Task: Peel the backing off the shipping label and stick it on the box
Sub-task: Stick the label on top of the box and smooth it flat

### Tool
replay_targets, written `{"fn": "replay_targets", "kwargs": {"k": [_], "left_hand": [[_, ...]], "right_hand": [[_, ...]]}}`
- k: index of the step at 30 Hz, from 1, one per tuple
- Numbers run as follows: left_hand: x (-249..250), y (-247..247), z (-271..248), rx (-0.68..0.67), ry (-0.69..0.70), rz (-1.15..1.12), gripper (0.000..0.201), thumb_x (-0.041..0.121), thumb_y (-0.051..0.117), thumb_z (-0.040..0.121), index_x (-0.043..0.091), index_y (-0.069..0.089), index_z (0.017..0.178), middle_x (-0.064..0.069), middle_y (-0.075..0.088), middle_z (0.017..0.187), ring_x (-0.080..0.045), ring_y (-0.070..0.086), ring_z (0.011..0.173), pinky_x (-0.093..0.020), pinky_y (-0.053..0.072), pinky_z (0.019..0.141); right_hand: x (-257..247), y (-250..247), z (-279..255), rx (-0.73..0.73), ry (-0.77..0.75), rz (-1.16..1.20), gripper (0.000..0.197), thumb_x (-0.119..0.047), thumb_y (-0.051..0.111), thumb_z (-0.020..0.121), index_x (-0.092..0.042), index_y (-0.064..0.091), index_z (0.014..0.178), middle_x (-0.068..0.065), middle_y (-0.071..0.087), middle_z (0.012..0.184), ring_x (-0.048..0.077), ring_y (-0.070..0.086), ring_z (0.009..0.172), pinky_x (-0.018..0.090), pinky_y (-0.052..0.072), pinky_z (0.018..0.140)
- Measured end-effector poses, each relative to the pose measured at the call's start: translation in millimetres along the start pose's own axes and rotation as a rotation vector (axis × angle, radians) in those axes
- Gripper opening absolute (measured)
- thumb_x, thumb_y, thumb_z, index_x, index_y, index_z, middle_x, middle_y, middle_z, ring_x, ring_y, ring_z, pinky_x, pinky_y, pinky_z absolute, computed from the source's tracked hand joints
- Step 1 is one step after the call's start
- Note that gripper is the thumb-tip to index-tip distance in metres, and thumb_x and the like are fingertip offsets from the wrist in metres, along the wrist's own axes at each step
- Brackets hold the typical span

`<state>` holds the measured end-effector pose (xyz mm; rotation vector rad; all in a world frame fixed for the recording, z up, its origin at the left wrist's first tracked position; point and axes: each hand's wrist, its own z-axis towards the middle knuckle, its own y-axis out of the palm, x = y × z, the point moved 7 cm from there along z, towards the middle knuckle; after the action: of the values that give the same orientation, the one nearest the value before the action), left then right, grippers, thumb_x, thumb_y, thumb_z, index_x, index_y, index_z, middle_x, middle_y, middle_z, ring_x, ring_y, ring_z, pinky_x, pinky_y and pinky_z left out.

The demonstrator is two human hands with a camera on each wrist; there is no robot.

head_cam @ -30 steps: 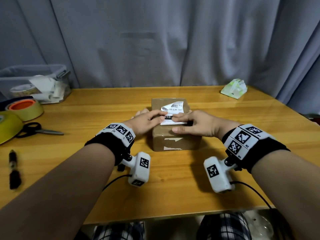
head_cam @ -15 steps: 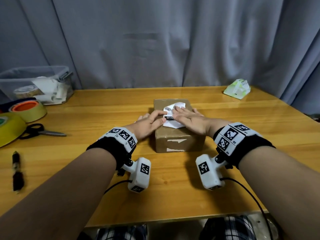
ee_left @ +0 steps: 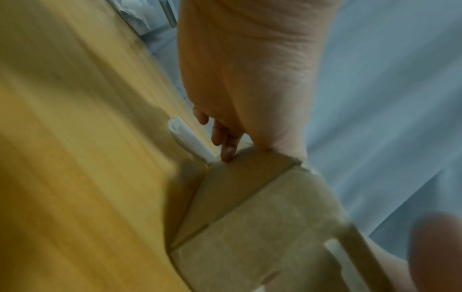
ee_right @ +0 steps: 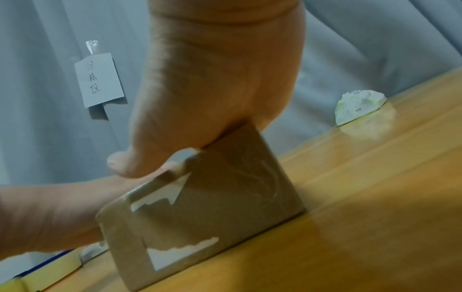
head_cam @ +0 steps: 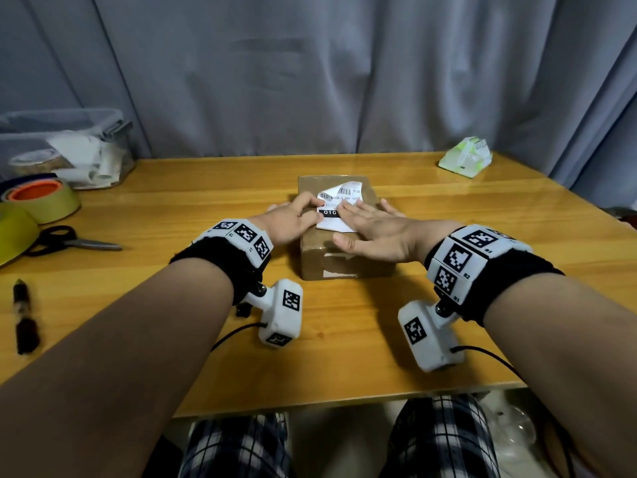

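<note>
Cardboard, brown and scuffed: the box [head_cam: 339, 243] sits at the centre of the head view on the wooden table [head_cam: 448, 215], and both your hands are on top of it. The white shipping label [head_cam: 339, 205] lies across the box's top face, its upper right corner curled up off the cardboard. Your right hand [head_cam: 375, 232] lies flat over the label's lower right part, fingers straight and spread, pressing down. Your left hand [head_cam: 293, 219] comes in from the left of the box with its fingers bent, the fingertips on the label's left edge; whether they pinch that edge or only press on it you cannot tell from these views. In the left wrist view the fingertips [ee_left: 227, 152] reach the box's far top edge, and a small white strip [ee_left: 187, 140] lies on the table just beside the box. In the right wrist view, torn white scraps of old label [ee_right: 180, 254] show on the box's near side.

At the left edge of the head view lie black-handled scissors [head_cam: 65, 240], a tape roll [head_cam: 44, 198] with an orange core, a dark marker [head_cam: 24, 315], and a clear plastic bin [head_cam: 62, 146] in the upper left. A green and white packet [head_cam: 465, 161] rests in the upper right, well apart from the box.
</note>
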<state>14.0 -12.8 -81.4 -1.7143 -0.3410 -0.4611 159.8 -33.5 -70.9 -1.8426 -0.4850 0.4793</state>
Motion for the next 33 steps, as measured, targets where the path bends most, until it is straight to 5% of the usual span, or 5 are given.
{"fn": "replay_targets", "kwargs": {"k": [5,10,19,26,33], "left_hand": [[9.3,-1.9,-10.8,0.029,0.013,0.002,0.041,0.039,0.031,0.100,0.029,0.033,0.140,-0.005,0.038,0.150,-0.025,0.032,0.138,-0.031,0.019,0.111],[2.8,1.3,-8.9,0.041,-0.016,-0.014,0.042,0.045,0.032,0.098,0.034,0.035,0.138,-0.005,0.042,0.148,-0.029,0.034,0.137,-0.035,0.022,0.114],[-1.4,6.5,-10.8,0.019,0.017,-0.090,0.042,0.044,0.025,0.099,0.035,0.032,0.139,-0.004,0.040,0.149,-0.028,0.031,0.139,-0.043,0.019,0.117],[2.2,3.3,-13.0,0.047,0.023,-0.123,0.042,0.039,0.017,0.101,0.033,0.034,0.139,-0.002,0.042,0.148,-0.026,0.033,0.138,-0.038,0.020,0.116],[10.4,-13.4,-6.2,0.141,-0.086,0.167,0.046,0.065,0.035,0.086,0.037,0.048,0.120,-0.010,0.044,0.122,-0.029,0.037,0.121,-0.045,0.029,0.104]], "right_hand": [[-8.2,-0.8,-19.6,0.070,-0.134,0.091,0.078,-0.056,0.044,0.088,-0.023,0.012,0.151,-0.004,0.007,0.161,0.010,0.003,0.148,0.033,-0.009,0.118],[-2.0,-20.9,-27.7,0.132,-0.130,0.586,0.036,-0.035,0.063,0.085,-0.017,0.069,0.116,0.006,0.064,0.129,0.013,0.054,0.122,0.036,0.034,0.114],[-10.3,-6.9,-1.6,0.127,-0.049,0.166,0.059,-0.047,0.021,0.099,-0.019,0.018,0.150,-0.004,0.010,0.160,0.010,0.003,0.148,0.030,-0.007,0.118],[-26.3,-5.5,-16.8,0.147,-0.242,0.227,0.049,-0.042,0.040,0.096,-0.024,0.041,0.142,-0.008,0.035,0.152,0.004,0.026,0.142,0.018,0.014,0.115],[-15.7,-42.6,-8.7,0.434,-0.185,0.632,0.028,-0.021,0.050,0.094,-0.004,0.072,0.095,0.019,0.072,0.098,0.035,0.064,0.097,0.049,0.049,0.092]]}}
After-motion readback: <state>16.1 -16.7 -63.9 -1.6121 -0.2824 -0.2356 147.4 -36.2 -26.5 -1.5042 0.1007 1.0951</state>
